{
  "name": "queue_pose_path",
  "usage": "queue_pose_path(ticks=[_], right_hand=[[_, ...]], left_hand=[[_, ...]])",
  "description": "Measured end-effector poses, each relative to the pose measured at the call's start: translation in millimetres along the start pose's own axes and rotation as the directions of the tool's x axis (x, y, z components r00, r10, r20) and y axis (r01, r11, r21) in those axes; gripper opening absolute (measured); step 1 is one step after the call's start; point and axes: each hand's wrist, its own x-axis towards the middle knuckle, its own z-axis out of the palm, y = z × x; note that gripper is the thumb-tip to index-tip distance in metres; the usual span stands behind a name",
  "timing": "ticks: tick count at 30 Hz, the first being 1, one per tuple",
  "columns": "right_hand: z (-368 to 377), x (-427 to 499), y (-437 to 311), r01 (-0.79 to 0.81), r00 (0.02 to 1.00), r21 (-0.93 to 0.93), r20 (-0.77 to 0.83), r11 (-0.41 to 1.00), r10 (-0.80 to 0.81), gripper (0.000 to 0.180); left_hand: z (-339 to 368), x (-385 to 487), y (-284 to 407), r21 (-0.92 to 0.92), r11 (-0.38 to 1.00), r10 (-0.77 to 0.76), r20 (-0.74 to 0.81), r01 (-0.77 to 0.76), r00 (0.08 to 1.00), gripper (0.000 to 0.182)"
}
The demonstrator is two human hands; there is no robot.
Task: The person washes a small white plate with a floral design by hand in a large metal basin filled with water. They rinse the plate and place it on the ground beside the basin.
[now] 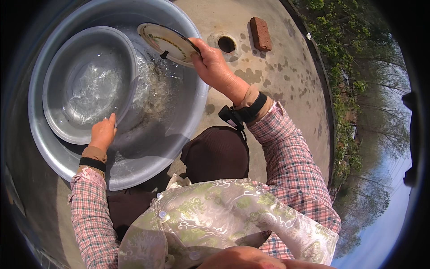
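A decorated plate (pixel 168 42) with a dark rim and a leafy border is tilted above the water. My right hand (pixel 213 65) grips its right edge, thumb on the near face. A small dark piece or mark shows at its lower edge; I cannot tell what it is. Inside a large metal basin (pixel 189 111) sits a smaller metal basin (pixel 53 111) with clear water in it. My left hand (pixel 102 132) grasps the near right part of the smaller basin's rim, with fingers over the edge. Sandy-looking sediment and rippling water lie in the large basin.
Right of the large basin, a round drain hole (pixel 226 44) opens in the wet-spotted concrete ground (pixel 248 72). A red brick (pixel 260 34) lies beyond it. My knee (pixel 216 154) is close to the large basin's near rim. Green plants (pixel 336 60) grow past the concrete's edge.
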Motion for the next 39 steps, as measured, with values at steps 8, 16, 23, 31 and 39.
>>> queue_pose_path(ticks=[8, 16, 23, 31, 39], right_hand=[[12.5, -10.7, 28.8, -0.246, 0.965, 0.0, 0.093, 0.969, 0.245, 0.036], [23.8, -5.7, 33.9, -0.353, 0.931, 0.235, 0.185, 0.906, 0.315, 0.036], [20.6, -2.8, 26.4, -0.364, 0.928, 0.196, 0.161, 0.91, 0.336, 0.037], [-94.0, -62.6, 59.5, -0.394, 0.849, 0.609, -0.045, 0.689, 0.526, 0.043], [-113.1, -180.0, 184.7, -0.695, 0.698, -0.592, -0.419, 0.408, 0.581, 0.042]], left_hand=[[-6.8, -7.1, -4.7, -0.062, 0.998, 0.007, -0.039, -0.009, 0.999, 0.056], [-4.2, -8.2, -12.0, -0.084, 0.996, 0.012, -0.062, -0.017, 0.998, 0.053], [-6.7, -5.0, -17.0, -0.078, 0.997, 0.004, -0.018, -0.005, 1.0, 0.056], [-9.6, -7.3, -21.9, -0.079, 0.997, 0.013, 0.004, -0.012, 1.0, 0.06], [-8.8, -2.7, -24.3, -0.081, 0.996, -0.037, 0.071, 0.042, 0.997, 0.062]])
